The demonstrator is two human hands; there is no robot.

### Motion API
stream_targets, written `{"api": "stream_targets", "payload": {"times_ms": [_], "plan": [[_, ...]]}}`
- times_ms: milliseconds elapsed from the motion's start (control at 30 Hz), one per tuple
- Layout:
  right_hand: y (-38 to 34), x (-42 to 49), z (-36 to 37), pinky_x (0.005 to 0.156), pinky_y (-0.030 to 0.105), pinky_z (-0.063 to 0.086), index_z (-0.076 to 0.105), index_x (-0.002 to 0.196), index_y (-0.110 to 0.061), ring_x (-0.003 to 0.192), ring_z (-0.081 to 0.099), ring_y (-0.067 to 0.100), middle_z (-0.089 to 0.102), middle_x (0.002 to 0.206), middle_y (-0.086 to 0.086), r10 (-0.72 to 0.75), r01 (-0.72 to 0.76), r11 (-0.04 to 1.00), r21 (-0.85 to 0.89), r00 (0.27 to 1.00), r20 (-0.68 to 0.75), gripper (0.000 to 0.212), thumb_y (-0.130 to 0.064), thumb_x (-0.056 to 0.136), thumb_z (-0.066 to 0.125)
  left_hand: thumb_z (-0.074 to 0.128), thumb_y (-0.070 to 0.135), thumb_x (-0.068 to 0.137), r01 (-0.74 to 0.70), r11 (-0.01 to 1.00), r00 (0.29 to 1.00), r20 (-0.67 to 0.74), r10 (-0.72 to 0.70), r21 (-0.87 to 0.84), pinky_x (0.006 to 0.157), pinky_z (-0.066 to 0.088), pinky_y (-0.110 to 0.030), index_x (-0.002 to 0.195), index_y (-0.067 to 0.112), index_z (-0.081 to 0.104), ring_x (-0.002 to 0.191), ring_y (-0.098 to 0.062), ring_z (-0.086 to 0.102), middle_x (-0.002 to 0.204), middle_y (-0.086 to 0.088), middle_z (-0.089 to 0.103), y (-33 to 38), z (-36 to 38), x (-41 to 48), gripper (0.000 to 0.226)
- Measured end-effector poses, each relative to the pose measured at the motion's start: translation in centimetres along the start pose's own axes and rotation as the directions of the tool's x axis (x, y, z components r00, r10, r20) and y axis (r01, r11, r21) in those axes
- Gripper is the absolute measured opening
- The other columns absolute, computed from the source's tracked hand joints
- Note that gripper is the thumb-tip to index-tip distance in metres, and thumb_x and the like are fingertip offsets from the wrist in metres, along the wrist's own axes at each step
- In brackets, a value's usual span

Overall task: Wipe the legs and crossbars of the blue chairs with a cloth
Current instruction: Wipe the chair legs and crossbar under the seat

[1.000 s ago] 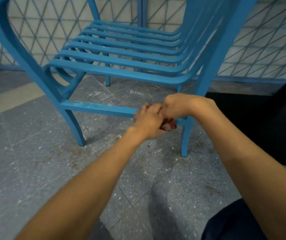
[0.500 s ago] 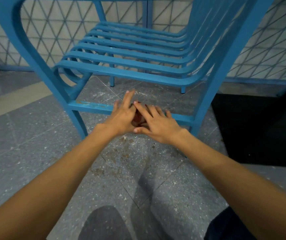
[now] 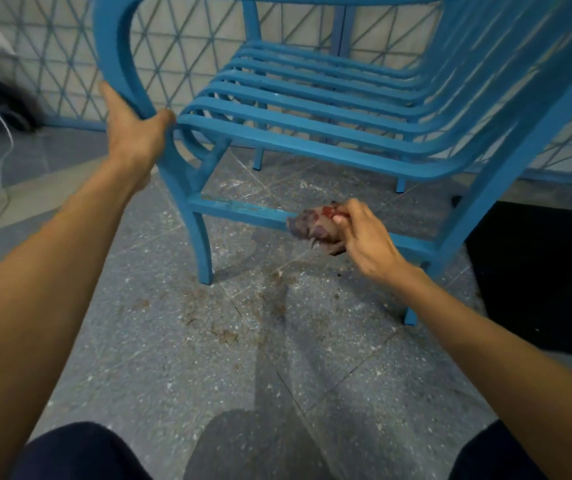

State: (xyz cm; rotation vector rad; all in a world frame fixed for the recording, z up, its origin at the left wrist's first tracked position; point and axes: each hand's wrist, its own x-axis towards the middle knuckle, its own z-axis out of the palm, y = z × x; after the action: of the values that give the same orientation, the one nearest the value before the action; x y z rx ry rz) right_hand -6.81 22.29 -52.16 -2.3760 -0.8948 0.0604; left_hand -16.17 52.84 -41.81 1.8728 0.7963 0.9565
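Cloth (image 3: pixel 315 226), bunched, brownish and marked with a red patch, sits in the right hand (image 3: pixel 367 237) at the lower front crossbar (image 3: pixel 236 210) of a blue chair (image 3: pixel 312 138). The wad seems to press against the bar's near face, though blur makes the contact hard to confirm. The hand's fingers (image 3: pixel 353 211) curl round the cloth and pinch it, thumb toward the chair.

The left hand (image 3: pixel 132 129) grips the curved arm frame (image 3: pixel 111 46) where it sweeps down toward the seat slats, with the thumb hooked on the inner side and the rest of the hand wrapped around the outer edge.

Below that grip, the front leg (image 3: pixel 203 251) meets the crossbar and stands on a grey speckled floor (image 3: pixel 208 358) smeared with brown dirt in front of the chair. A wall (image 3: pixel 191 36) with a blue diamond lattice rises behind. A dark mat (image 3: pixel 537 271) lies to the right of the chair, a white cable (image 3: pixel 4 133) trails at far left, and the person's dark-trousered knees (image 3: pixel 80 452) fill the bottom edge.
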Motion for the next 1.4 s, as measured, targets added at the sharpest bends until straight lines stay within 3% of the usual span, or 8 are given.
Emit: {"api": "stream_targets", "payload": {"times_ms": [167, 267, 433, 567, 733, 833, 1167, 1400], "plan": [[-2.1, 1.0, 1.2, 0.107, 0.057, 0.026, 0.045, 0.115, -0.006, 0.119, 0.045, 0.042, 0.052, 0.127, 0.02, 0.211, -0.226, 0.929, -0.294, 0.974, -0.081, 0.024, -0.02, 0.099, 0.033, 0.053, 0.011, 0.085, 0.025, 0.998, 0.999, 0.023, -0.023, -0.05, 0.08, 0.054, -0.03, 0.124, 0.011, 0.038, 0.088, -0.013, 0.052, 0.093, 0.005, 0.048, -0.4, -0.5, -0.1, 0.042], [-4.2, 1.2, 1.9, 0.11, 0.059, 0.02, 0.038, 0.13, -0.003, 0.126, 0.039, 0.044, 0.047, 0.134, 0.024, 0.293, -0.301, 0.919, -0.256, 0.954, -0.069, 0.039, -0.02, 0.095, 0.043, 0.051, 0.01, 0.087, 0.014, 0.998, 0.999, 0.039, -0.012, -0.059, 0.081, 0.053, -0.031, 0.115, 0.017, 0.038, 0.089, -0.014, 0.051, 0.097, 0.002, 0.048, 0.3, -0.8, -1.2, 0.032], [-7.3, -0.5, 4.3, 0.104, 0.073, 0.003, 0.026, 0.14, -0.049, 0.13, 0.034, 0.045, 0.04, 0.139, 0.015, 0.232, -0.219, 0.953, -0.21, 0.972, 0.041, 0.048, -0.065, 0.094, 0.023, 0.051, 0.011, 0.092, -0.007, 0.997, 0.999, 0.046, 0.011, -0.08, 0.084, 0.05, -0.026, 0.13, 0.013, 0.036, 0.092, -0.011, 0.053, 0.104, 0.004, 0.051, 0.7, -1.4, -4.4, 0.042], [-5.4, -2.6, 3.6, 0.11, 0.067, 0.016, 0.046, 0.125, -0.033, 0.122, 0.047, 0.036, 0.05, 0.128, 0.01, 0.093, -0.071, 0.925, -0.374, 0.995, 0.041, 0.046, -0.062, 0.09, 0.041, 0.055, 0.013, 0.09, -0.013, 0.996, 0.997, 0.073, 0.019, -0.088, 0.091, 0.051, -0.031, 0.13, 0.015, 0.037, 0.097, -0.01, 0.054, 0.101, 0.008, 0.053, 0.4, -3.9, -6.1, 0.044], [-2.5, -3.5, 1.3, 0.107, 0.059, 0.025, 0.061, 0.108, -0.022, 0.117, 0.054, 0.03, 0.065, 0.117, 0.012, 0.209, -0.216, 0.948, -0.232, 0.976, -0.056, 0.074, -0.077, 0.084, 0.017, 0.055, 0.016, 0.091, -0.06, 0.99, 0.997, 0.043, 0.066, -0.129, 0.088, 0.053, -0.036, 0.117, 0.02, 0.039, 0.085, -0.005, 0.055, 0.089, 0.014, 0.052, -0.9, -5.5, -8.4, 0.031], [-5.0, -2.7, 2.6, 0.105, 0.057, 0.031, 0.064, 0.111, -0.017, 0.111, 0.057, 0.036, 0.064, 0.117, 0.018, 0.27, -0.288, 0.92, -0.266, 0.957, -0.104, 0.065, -0.061, 0.096, 0.02, 0.053, 0.018, 0.09, -0.079, 0.984, 0.997, -0.026, 0.076, -0.16, 0.086, 0.052, -0.04, 0.113, 0.022, 0.039, 0.081, -0.007, 0.054, 0.086, 0.011, 0.052, -1.3, -5.2, -9.2, 0.027], [-9.2, -3.7, 5.3, 0.087, 0.033, 0.046, 0.056, 0.132, -0.025, 0.103, 0.058, 0.024, 0.058, 0.121, 0.007, -0.154, 0.152, 0.983, -0.102, 0.988, -0.005, 0.042, -0.047, 0.098, 0.042, 0.054, 0.021, 0.09, -0.095, 0.982, 0.995, -0.003, 0.096, -0.166, 0.085, 0.052, -0.039, 0.115, 0.022, 0.039, 0.08, -0.002, 0.054, 0.086, 0.013, 0.05, -1.5, -5.6, -9.4, 0.029], [-5.1, -2.7, 0.8, 0.071, 0.037, 0.037, 0.066, 0.101, -0.008, 0.097, 0.06, 0.041, 0.065, 0.107, 0.022, 0.423, -0.427, 0.851, -0.306, 0.902, -0.083, 0.045, -0.046, 0.094, 0.043, 0.044, 0.014, 0.096, -0.112, 0.979, 0.992, 0.042, 0.121, -0.168, 0.074, 0.047, -0.02, 0.126, 0.023, 0.022, 0.068, 0.013, 0.05, 0.085, 0.015, 0.046, -1.3, -5.0, -9.3, 0.038]]}}
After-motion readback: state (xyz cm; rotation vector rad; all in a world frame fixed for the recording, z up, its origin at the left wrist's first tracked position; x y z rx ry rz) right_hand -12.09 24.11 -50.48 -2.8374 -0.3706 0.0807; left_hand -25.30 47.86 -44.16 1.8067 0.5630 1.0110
